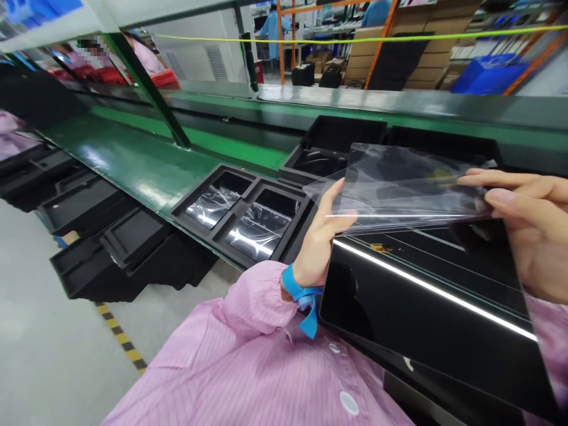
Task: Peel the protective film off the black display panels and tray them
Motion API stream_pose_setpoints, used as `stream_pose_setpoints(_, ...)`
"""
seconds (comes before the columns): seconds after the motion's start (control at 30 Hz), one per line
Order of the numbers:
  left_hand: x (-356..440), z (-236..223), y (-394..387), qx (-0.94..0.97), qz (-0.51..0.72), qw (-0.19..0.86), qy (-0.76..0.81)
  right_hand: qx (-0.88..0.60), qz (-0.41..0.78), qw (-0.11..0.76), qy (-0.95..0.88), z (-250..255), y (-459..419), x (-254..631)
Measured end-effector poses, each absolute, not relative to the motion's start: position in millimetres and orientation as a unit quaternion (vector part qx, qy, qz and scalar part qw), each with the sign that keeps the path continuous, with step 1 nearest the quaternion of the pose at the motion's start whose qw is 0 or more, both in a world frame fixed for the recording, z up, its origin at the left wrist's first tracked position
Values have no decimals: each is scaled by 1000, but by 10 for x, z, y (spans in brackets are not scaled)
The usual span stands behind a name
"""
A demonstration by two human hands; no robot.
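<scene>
A glossy black display panel [426,313] is tilted in front of my body, reflecting a bright strip of light. My left hand [313,251], with a blue strap at the wrist, grips the panel's left edge; its fingertips also touch a clear plastic film [399,180]. The film stands partly lifted off the panel's far side, wrinkled and see-through. Thumb and fingers of my right hand [528,219] pinch the film's right corner, close to the panel's right edge. The undersides of both hands are partly hidden.
Black foam trays [217,239] with film-covered panels lie on the green bench [128,160], and more trays [344,133] sit behind the film. Stacked black trays [133,236] stand at the left. A green post [148,92] rises from the bench. Other people work in the background.
</scene>
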State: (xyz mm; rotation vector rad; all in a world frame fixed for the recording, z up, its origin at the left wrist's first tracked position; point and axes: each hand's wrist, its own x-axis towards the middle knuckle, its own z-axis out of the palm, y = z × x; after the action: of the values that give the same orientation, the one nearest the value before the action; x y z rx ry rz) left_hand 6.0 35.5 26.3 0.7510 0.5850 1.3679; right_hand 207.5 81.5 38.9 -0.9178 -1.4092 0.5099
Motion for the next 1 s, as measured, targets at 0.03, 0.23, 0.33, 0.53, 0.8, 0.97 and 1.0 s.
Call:
stream_pose_setpoints(0.03,49,256,361,334,608,672,259,-392,230,643,-617,386,822,2068)
stream_pose_setpoints(0.23,56,167,396,358,609,641,299,-404,252,638,-606,369,818,2019)
stream_pose_setpoints(0.33,0,123,459,364,603,624,338,-421,267,613,-612,343,810,2036)
stream_pose_setpoints(0.53,-790,85,744,374,601,485,513,-535,231,487,-651,348,760,2511)
stream_pose_setpoints(0.8,-2047,215,1083,592,588,-3,551,-671,157,229,-687,-161,874,3438)
stream_pose_setpoints(0.97,-2502,-274,1295,682,263,-47,681,-536,194,193,-799,-328,904,3129)
stream_pose_setpoints(1.0,-2573,-399,1310,682,231,-44,692,-481,215,160,-835,-337,872,3054)
